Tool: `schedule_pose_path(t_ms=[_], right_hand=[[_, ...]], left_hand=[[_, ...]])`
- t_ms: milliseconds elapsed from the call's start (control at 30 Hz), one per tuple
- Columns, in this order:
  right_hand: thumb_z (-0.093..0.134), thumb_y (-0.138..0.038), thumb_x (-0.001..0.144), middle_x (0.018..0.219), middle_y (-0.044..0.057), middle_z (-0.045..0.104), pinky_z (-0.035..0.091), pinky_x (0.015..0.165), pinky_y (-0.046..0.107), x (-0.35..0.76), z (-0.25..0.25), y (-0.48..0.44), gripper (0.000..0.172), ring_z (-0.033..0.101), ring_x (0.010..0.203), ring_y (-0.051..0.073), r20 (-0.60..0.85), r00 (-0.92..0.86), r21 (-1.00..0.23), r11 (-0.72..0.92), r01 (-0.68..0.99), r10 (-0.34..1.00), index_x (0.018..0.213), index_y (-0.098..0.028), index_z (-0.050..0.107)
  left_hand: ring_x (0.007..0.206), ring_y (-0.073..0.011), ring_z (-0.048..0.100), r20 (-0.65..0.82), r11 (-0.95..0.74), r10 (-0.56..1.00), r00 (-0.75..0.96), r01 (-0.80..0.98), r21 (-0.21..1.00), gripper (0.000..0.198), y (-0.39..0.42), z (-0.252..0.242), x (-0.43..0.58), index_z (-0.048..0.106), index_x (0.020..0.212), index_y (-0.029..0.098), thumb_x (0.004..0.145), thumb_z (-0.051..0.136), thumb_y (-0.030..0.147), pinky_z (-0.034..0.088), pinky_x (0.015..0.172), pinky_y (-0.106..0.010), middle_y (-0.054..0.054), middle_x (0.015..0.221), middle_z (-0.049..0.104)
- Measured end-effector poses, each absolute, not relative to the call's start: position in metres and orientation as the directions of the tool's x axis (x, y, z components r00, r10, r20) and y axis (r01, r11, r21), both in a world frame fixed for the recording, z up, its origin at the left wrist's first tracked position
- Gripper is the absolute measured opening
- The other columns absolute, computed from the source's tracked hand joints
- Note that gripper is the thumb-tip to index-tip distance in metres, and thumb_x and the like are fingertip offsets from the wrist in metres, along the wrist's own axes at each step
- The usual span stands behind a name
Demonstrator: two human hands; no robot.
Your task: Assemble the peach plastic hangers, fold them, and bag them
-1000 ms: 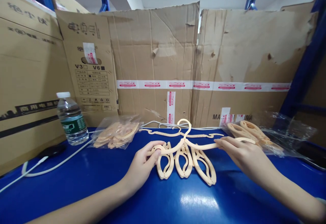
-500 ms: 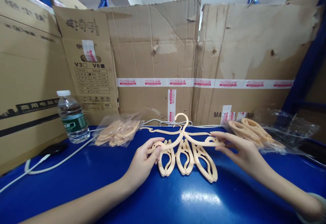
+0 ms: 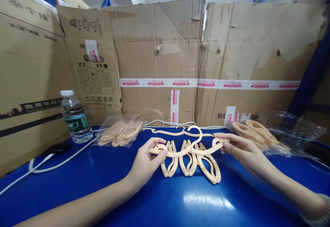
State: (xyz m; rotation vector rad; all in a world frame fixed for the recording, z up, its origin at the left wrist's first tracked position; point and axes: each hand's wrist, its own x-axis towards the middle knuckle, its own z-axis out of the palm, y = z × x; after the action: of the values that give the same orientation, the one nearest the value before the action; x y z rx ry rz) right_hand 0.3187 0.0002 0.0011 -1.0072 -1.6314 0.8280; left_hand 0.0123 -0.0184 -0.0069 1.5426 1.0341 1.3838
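Note:
A cream plastic hanger [image 3: 182, 153] is spread open between my hands, its hook upward and leaning right. My left hand [image 3: 148, 158] pinches the left arm's end between thumb and fingers. At the other end, my right hand [image 3: 241, 149] pinches the right arm's tip. Below and partly behind it, three folded hangers [image 3: 168, 168], [image 3: 187, 166], [image 3: 211, 172] lie in a row on the blue table [image 3: 154, 203]. Another unfolded hanger [image 3: 167, 132] lies farther back, partly hidden at its right end.
Bagged hangers [image 3: 120, 130] lie at the back left, beside a water bottle [image 3: 76, 118]. More hangers in plastic [image 3: 257, 136] are at the back right. A black object [image 3: 58, 149] and white cable [image 3: 59, 166] are at left. Cardboard [image 3: 160, 58] stands behind.
The held hanger's hook has moved lower and tipped to the right, and its middle has dropped. Both hands keep their grip on its ends. The view has shifted slightly.

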Motion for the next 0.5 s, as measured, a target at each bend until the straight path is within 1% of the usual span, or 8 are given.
schedule_pose_path(t_ms=[67, 133, 267, 333, 400, 500], right_hand=[[0.067, -0.049, 0.081, 0.083, 0.005, 0.065, 0.051, 0.075, 0.037, 0.315, 0.000, -0.002, 0.036, 0.058, 0.075, 0.018, 0.375, -0.161, -0.899, 0.401, 0.175, 0.913, 0.103, -0.022, 0.071], [0.068, -0.049, 0.080, 0.078, 0.003, 0.063, 0.051, 0.071, 0.035, 0.308, 0.000, -0.006, 0.036, 0.057, 0.070, 0.017, 0.357, -0.182, -0.912, 0.384, 0.142, 0.916, 0.101, -0.020, 0.069], [0.073, -0.047, 0.076, 0.074, -0.001, 0.061, 0.051, 0.063, 0.032, 0.288, 0.000, -0.015, 0.045, 0.057, 0.063, 0.015, 0.339, -0.179, -0.938, 0.347, 0.013, 0.923, 0.109, -0.023, 0.053], [0.075, -0.047, 0.074, 0.075, -0.001, 0.063, 0.051, 0.062, 0.031, 0.281, 0.000, -0.020, 0.047, 0.059, 0.063, 0.015, 0.310, -0.199, -0.950, 0.308, -0.041, 0.930, 0.104, -0.025, 0.046], [0.074, -0.048, 0.075, 0.076, -0.001, 0.063, 0.051, 0.064, 0.030, 0.275, 0.000, -0.024, 0.043, 0.060, 0.066, 0.015, 0.290, -0.257, -0.956, 0.288, -0.045, 0.922, 0.096, -0.025, 0.044], [0.068, -0.046, 0.082, 0.080, 0.000, 0.061, 0.050, 0.067, 0.028, 0.271, 0.000, -0.030, 0.031, 0.059, 0.072, 0.015, 0.288, -0.375, -0.943, 0.330, 0.051, 0.881, 0.089, -0.022, 0.050]], left_hand=[[0.063, -0.0115, 0.058, 0.323, -0.326, 0.943, 0.074, 0.032, 0.945, 0.031, -0.019, -0.007, 0.014, 0.057, 0.097, 0.017, 0.073, 0.070, 0.029, 0.051, 0.059, -0.022, 0.004, 0.069, 0.059], [0.062, -0.0115, 0.058, 0.322, -0.324, 0.943, 0.089, 0.015, 0.946, 0.033, -0.021, -0.009, 0.017, 0.054, 0.101, 0.018, 0.073, 0.070, 0.027, 0.051, 0.058, -0.022, 0.004, 0.069, 0.059], [0.059, -0.0106, 0.056, 0.342, -0.342, 0.931, 0.131, -0.019, 0.939, 0.041, -0.026, -0.010, 0.022, 0.048, 0.109, 0.019, 0.075, 0.069, 0.025, 0.050, 0.052, -0.020, 0.004, 0.071, 0.060], [0.058, -0.0104, 0.056, 0.344, -0.344, 0.928, 0.140, -0.029, 0.939, 0.045, -0.028, -0.010, 0.024, 0.045, 0.112, 0.019, 0.075, 0.069, 0.025, 0.050, 0.051, -0.020, 0.005, 0.070, 0.059], [0.057, -0.0099, 0.056, 0.344, -0.343, 0.928, 0.141, -0.033, 0.939, 0.049, -0.029, -0.010, 0.026, 0.041, 0.115, 0.019, 0.075, 0.070, 0.025, 0.050, 0.051, -0.020, 0.005, 0.069, 0.059], [0.054, -0.0091, 0.056, 0.343, -0.340, 0.930, 0.131, -0.041, 0.939, 0.052, -0.030, -0.009, 0.027, 0.038, 0.115, 0.021, 0.076, 0.070, 0.027, 0.050, 0.050, -0.020, 0.006, 0.070, 0.059]])
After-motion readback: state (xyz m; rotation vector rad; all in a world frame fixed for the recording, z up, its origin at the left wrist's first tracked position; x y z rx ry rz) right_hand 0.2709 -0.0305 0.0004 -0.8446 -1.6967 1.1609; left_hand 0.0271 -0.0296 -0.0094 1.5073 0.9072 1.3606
